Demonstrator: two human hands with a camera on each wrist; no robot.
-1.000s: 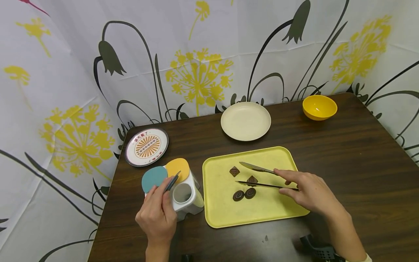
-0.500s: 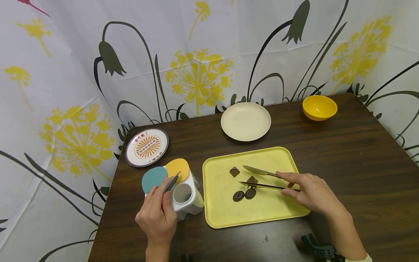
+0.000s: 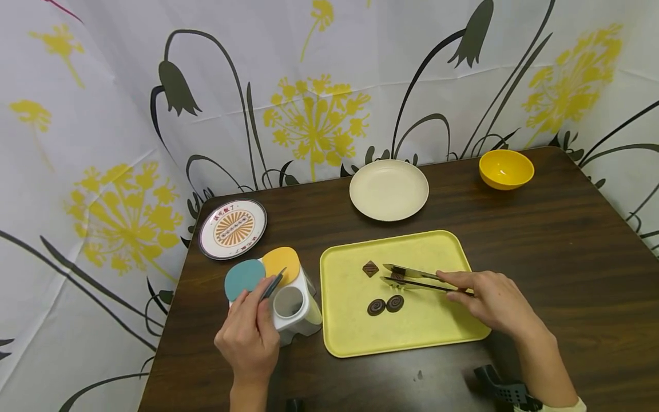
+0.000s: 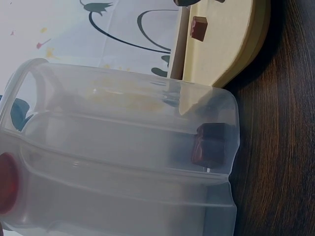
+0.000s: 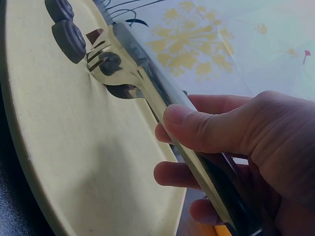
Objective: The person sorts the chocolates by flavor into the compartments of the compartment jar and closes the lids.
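Note:
My right hand [image 3: 499, 300] holds metal serving tongs [image 5: 167, 113] over the yellow tray [image 3: 355, 340]. One tong end has fork-like tines. A square striped chocolate [image 3: 397, 276] lies between the tong ends, partly hidden; whether they pinch it I cannot tell. Another square chocolate [image 3: 370, 269] and two round swirled chocolates [image 3: 395, 303] lie nearby on the tray. My left hand [image 3: 249, 337] pinches a dark grey-blue lid [image 3: 274, 286], seen edge-on, beside the open round mouth of a white multi-compartment container [image 3: 301, 329]. Through its translucent wall a dark chocolate [image 4: 210, 145] shows in the left wrist view.
Teal [image 3: 244, 279] and yellow [image 3: 281, 265] lids cover other compartments. A patterned plate [image 3: 233, 229] stands back left, a cream plate [image 3: 389, 190] behind the tray, and a yellow bowl [image 3: 506, 170] at the back right. A patterned curtain hangs behind the table.
The tong arms have come closer together around the square chocolate, and their tips have shifted slightly away from the round chocolates. My left hand stays at the container with the lid.

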